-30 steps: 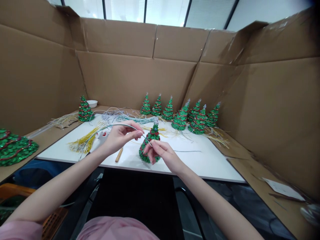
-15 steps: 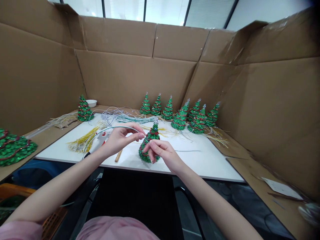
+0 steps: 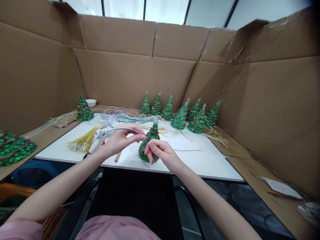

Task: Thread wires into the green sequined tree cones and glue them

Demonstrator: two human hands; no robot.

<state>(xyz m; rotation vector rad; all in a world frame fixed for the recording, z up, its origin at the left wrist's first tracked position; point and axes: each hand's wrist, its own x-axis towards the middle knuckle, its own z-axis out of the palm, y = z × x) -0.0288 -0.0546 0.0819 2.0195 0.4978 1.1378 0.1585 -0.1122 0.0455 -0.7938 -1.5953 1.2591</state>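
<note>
A thin green wire [image 3: 122,128] arcs over my left hand [image 3: 126,137], whose thumb and fingers pinch it near its end. Close beside it, my right hand [image 3: 161,150] is closed at the fingertips on the same wire. Both hands are in front of a small green tree with red garland [image 3: 153,133], which stands upright near the front edge of the white table [image 3: 195,163]. My right fingers cover part of the tree's lower side; whether they touch it I cannot tell.
Several small green trees [image 3: 180,119] stand at the back right, another [image 3: 83,109] at the back left. Yellow wires [image 3: 83,140], a bundle of green wires [image 3: 136,118], a wooden stick [image 3: 118,156] and a white bowl [image 3: 91,103] lie about. Cardboard walls [image 3: 120,73] enclose the table.
The fingers of my right hand have drawn closer together at the wire. My left hand has barely moved, and the tree stands in the same place.
</note>
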